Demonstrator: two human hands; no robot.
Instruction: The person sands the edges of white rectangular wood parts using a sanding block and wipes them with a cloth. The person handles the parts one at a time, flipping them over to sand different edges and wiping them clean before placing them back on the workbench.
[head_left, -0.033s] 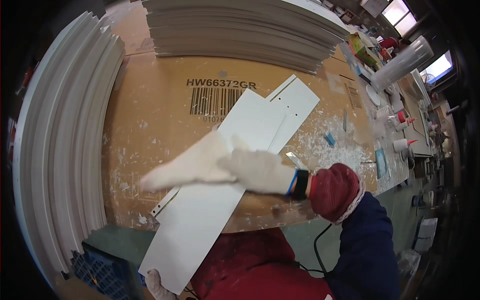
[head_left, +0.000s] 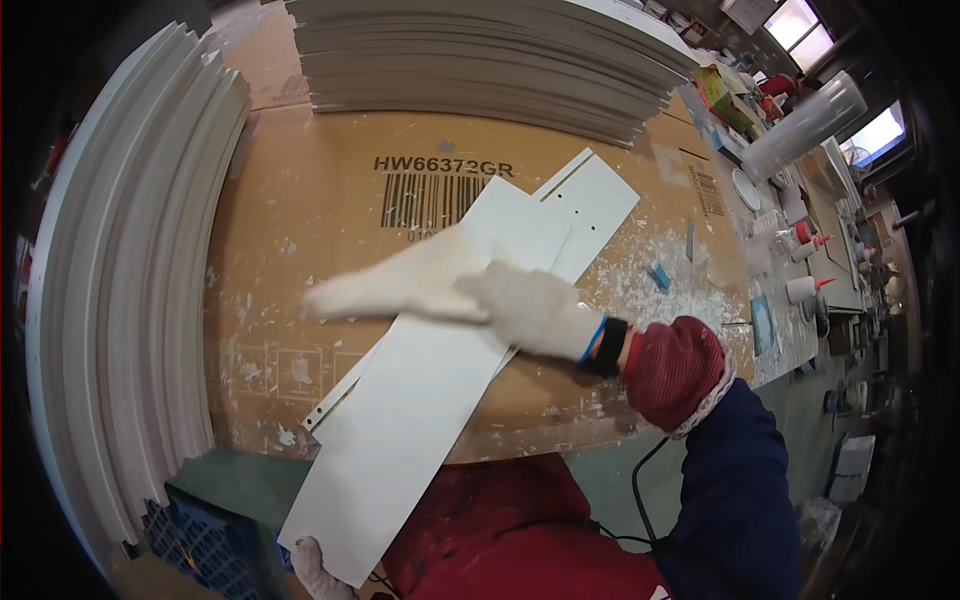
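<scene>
Cardboard (head_left: 330, 200) covers my tabletop, brown and flattened, with a black barcode label (head_left: 432, 198) printed toward its far edge. At the far edge sits a tall stack of white panels (head_left: 480, 60), and a second stack of white panels (head_left: 120, 300) curves along the left edge. Toward the right corner stand small white glue bottles (head_left: 800, 290) with red tips; what is in them I cannot tell. A blue crate (head_left: 205, 545) shows below the near left corner, its inside hidden. A long white panel (head_left: 420, 390) lies slantwise across the cardboard, its near end hanging past the near edge, over a second white panel (head_left: 590, 195) with small holes that shows at the far end. My right hand (head_left: 530, 305), in a white knit glove, lies flat on the long panel, gripping nothing, with a blurred white cloth (head_left: 400, 285) just beside its fingers; whether they touch I cannot tell. My left hand (head_left: 312, 568), also gloved, is at the panel's near end under the tabletop edge; its grip is hidden.
</scene>
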